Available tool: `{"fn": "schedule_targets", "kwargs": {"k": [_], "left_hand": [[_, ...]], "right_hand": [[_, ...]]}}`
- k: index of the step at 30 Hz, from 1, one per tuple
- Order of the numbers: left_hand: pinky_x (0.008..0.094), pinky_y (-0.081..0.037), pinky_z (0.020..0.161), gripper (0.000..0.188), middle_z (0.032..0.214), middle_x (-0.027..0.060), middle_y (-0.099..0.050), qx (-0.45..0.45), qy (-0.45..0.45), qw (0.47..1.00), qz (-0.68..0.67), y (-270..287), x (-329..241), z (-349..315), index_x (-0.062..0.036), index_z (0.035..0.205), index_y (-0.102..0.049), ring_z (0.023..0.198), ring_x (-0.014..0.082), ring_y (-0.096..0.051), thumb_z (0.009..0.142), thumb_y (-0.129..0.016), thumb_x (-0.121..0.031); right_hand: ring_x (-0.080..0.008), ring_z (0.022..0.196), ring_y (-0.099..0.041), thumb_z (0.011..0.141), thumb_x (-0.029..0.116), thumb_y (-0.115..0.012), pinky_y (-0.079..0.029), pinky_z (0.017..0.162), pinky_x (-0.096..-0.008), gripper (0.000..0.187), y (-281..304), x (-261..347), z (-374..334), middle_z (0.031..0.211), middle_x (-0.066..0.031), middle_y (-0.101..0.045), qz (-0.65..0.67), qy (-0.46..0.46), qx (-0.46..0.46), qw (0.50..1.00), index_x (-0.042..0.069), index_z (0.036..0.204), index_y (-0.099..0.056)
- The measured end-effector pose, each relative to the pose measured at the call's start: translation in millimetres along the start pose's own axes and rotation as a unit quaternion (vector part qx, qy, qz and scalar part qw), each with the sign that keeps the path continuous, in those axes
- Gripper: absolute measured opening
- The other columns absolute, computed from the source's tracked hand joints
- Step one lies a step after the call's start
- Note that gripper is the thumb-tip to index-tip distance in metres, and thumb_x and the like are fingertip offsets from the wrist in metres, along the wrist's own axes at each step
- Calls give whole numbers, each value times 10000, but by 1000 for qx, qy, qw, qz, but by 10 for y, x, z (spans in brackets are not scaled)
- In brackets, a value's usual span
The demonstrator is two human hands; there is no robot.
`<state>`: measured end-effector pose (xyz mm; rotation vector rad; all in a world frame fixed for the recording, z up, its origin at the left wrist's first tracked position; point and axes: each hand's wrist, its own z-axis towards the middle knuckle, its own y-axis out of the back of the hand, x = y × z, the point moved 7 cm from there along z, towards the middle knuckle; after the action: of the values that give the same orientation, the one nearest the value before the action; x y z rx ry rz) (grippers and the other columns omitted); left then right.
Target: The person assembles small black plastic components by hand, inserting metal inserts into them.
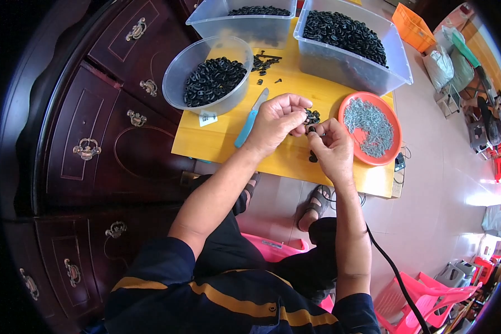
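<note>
Over the yellow table [206, 142], my two hands meet fingertip to fingertip. Between the thumb and fingers of my right hand [334, 149] is a small black plastic part [311, 129]. My left hand [277, 119] is closed in a pinch beside it; what its fingertips hold is hidden. Just behind the fingers lies a small pile of black parts [313, 116], partly covered by my hands. A knife with a blue handle [246, 128] lies left of my left hand. To the right of my right hand stands an orange-red bowl [396, 146] with many small silvery screws [367, 119].
A round clear tub [175, 92] of black ring-shaped parts stands at the table's left. Two clear bins [228, 28], [339, 64] with black parts stand at the back. Dark wooden drawers [83, 128] border the left. A pink bin [273, 250] sits below; a cable [392, 267] hangs at right.
</note>
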<state>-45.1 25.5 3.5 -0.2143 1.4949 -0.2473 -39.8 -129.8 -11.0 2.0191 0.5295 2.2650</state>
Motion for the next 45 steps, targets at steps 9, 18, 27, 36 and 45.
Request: {"fn": "schedule_targets", "kwargs": {"k": [9, 18, 27, 36, 45], "left_hand": [[208, -506, 616, 187, 848, 11, -613, -6, 1, 999, -33, -97, 33, -13, 6, 1110, -624, 664, 56, -581, 931, -593, -35], [203, -494, 621, 184, 877, 16, -619, 10, -25, 999, -32, -117, 3, -20, 7, 1117, -617, 679, 48, -571, 941, -583, -35], [194, -506, 635, 186, 872, 7, -636, -11, -6, 997, -71, -58, 1, -23, -18, 1123, -628, 685, 46, -594, 945, -605, -66], [178, -501, 660, 187, 849, -8, -640, -34, -86, 992, 81, -17, -95, -19, -1, 1099, -631, 717, 17, -589, 913, -617, -1], [182, -496, 671, 196, 863, 4, -650, -29, -106, 985, 131, -56, -141, -48, 7, 1097, -628, 735, 17, -585, 901, -613, 15]], "right_hand": [[-21, 658, -543, 879, 3, -648, -432, 551, -190, 110, -93, -15, -38, 761, 24, -590, 216, -22, 72, 973, 38, 876, -544], [-85, 800, -618, 943, 97, -678, -505, 719, -234, 142, -129, 18, -54, 892, -23, -647, 235, -21, 103, 966, 46, 916, -549], [-81, 781, -618, 936, 60, -667, -514, 705, -222, 187, -86, 41, -38, 962, -27, -654, 352, -25, 51, 934, 43, 1087, -558], [-77, 841, -599, 935, 45, -651, -520, 738, -225, 222, -13, -4, -19, 982, -3, -616, 353, -52, 42, 933, 65, 1139, -566], [-69, 743, -551, 944, 41, -602, -466, 669, -221, 245, 1, 50, -20, 920, 34, -554, 353, -48, 16, 934, 105, 1175, -558]]}}
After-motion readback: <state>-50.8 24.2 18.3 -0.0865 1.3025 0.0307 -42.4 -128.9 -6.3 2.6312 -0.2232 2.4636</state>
